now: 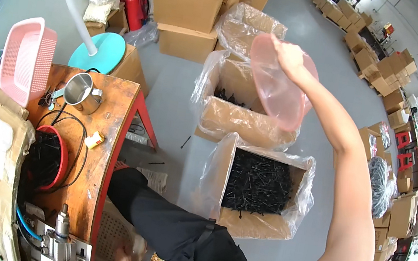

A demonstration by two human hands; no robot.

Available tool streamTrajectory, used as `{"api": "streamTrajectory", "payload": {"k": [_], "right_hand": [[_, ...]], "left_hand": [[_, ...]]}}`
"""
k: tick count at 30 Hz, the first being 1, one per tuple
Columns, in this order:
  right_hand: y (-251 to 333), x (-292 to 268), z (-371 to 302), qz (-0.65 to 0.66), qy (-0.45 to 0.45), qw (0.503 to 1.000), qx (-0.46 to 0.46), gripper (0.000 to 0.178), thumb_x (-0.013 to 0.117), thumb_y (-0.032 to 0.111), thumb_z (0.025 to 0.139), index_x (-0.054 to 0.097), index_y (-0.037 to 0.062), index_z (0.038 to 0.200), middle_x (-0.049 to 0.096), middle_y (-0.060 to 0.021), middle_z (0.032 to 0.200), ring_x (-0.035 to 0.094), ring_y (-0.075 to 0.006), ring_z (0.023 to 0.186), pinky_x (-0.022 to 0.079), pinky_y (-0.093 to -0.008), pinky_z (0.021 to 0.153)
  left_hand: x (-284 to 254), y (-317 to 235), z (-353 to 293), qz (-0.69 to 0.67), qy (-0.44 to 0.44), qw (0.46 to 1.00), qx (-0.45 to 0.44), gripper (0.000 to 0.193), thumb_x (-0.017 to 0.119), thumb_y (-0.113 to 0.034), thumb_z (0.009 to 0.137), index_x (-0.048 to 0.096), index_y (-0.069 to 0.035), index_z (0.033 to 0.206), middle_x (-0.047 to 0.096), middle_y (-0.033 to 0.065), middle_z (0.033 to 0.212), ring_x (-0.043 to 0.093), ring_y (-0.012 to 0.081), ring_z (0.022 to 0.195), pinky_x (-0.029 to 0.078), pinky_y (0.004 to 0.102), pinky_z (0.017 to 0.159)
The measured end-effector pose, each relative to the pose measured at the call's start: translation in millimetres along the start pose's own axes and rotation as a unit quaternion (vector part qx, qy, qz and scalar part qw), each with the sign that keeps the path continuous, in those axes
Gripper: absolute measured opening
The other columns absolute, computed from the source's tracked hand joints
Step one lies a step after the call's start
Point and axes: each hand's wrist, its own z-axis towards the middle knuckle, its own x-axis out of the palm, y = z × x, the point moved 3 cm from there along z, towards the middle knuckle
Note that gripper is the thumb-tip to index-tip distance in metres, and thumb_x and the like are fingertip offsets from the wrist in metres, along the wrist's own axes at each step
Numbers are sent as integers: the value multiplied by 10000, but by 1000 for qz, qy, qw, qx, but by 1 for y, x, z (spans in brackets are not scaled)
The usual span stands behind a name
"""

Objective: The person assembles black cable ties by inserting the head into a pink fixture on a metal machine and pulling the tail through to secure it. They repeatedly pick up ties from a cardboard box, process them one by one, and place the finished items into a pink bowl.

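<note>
My right hand [288, 58] is closed on the rim of a translucent pink basin [275, 94]. The basin is tipped on its side above the far lined cardboard box [246, 122], which has some thin black parts at its bottom. Nearer to me, another lined cardboard box [284, 227] holds a thick heap of small black stick-like parts [260, 185]. Low at the left, beside the table, my left hand [123, 259] is closed at the edge of a beige perforated basket [113, 235]; its fingers are partly hidden.
The wooden table [102, 130] on my left carries a metal mug [83, 93], a red bowl [63, 162] of black parts, a looped cable and a metal fixture [60, 243]. Cartons [184, 9] are stacked ahead. Loose black parts [185, 141] lie on the floor.
</note>
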Motion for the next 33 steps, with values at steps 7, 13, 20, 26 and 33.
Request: {"api": "streamTrajectory", "payload": {"k": [7, 13, 20, 26, 33], "right_hand": [[14, -162, -28, 215, 180, 957, 70, 722, 526, 40, 664, 513, 145, 1377, 700, -195, 967, 706, -260, 710, 566, -401, 629], [154, -188, -97, 419, 376, 822, -86, 743, 569, 79, 685, 459, 136, 1417, 704, -131, 948, 675, -167, 620, 535, -327, 544], [296, -178, -182, 480, 395, 760, -189, 757, 612, 83, 755, 366, 108, 1470, 693, -168, 932, 654, -206, 582, 545, -344, 535], [364, -134, -245, 649, 330, 683, -61, 782, 623, 76, 772, 304, 96, 1486, 680, -228, 979, 624, -226, 463, 550, -353, 493], [449, -92, -317, 713, 241, 658, 11, 795, 573, 54, 789, 243, 132, 1509, 637, -253, 1157, 637, -374, 1054, 494, -413, 960]], "left_hand": [[-53, -113, -79, -272, -37, 931, 240, 305, 497, -83, 952, 603, 13, 1221, 673, 169, 1002, 662, 261, 905, 504, 327, 838], [-172, -210, -199, -347, -158, 763, 522, 250, 453, -71, 978, 590, 18, 1166, 635, 146, 926, 597, 217, 825, 483, 310, 749], [-204, -278, -293, -395, 2, 447, 803, 647, 259, -538, 1006, 568, 26, 1080, 629, 232, 971, 618, 341, 837, 533, 422, 761], [-179, -287, -321, -449, 146, 382, 794, 602, 252, -506, 1011, 543, 8, 1128, 604, 222, 1031, 593, 340, 899, 506, 429, 807], [-156, -286, -353, -461, 212, 357, 784, 554, 245, -469, 1018, 513, -14, 1185, 576, 209, 1102, 565, 338, 972, 475, 437, 860]]}}
